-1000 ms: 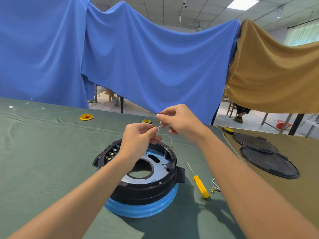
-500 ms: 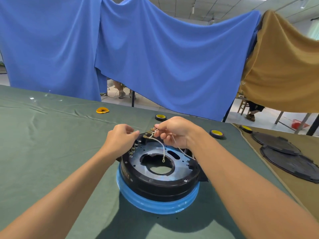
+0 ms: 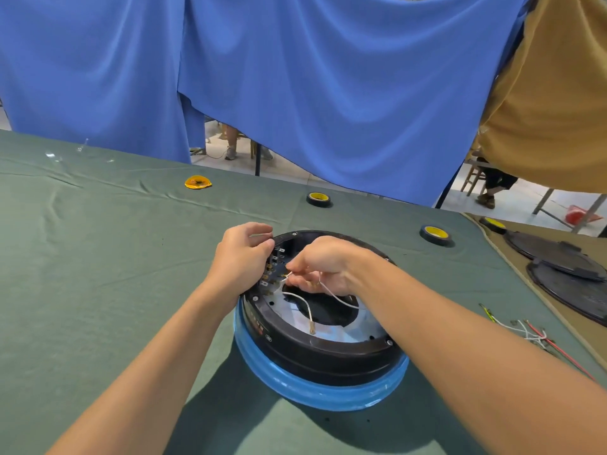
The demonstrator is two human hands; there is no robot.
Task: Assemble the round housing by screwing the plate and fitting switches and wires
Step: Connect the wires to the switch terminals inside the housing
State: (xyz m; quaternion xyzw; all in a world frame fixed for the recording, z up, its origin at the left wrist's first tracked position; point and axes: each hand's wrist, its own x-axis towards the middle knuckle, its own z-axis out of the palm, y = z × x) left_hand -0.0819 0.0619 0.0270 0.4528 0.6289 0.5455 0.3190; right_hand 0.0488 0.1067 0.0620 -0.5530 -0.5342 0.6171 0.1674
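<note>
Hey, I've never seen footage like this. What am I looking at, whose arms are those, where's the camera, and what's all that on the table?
No machine here: these are a person's two bare arms, filmed by one camera worn on their head, looking forward and down. On the green cloth sits a round black housing on a blue ring, with a shiny metal plate inside. The right hand pinches a thin white wire beside a row of small metal terminals at the rim; its free end hangs over the plate. The left hand is curled against that rim; whether it holds anything is hidden. Farther off lie tape rolls, a yellow disc, loose wires and dark round lids.
</note>
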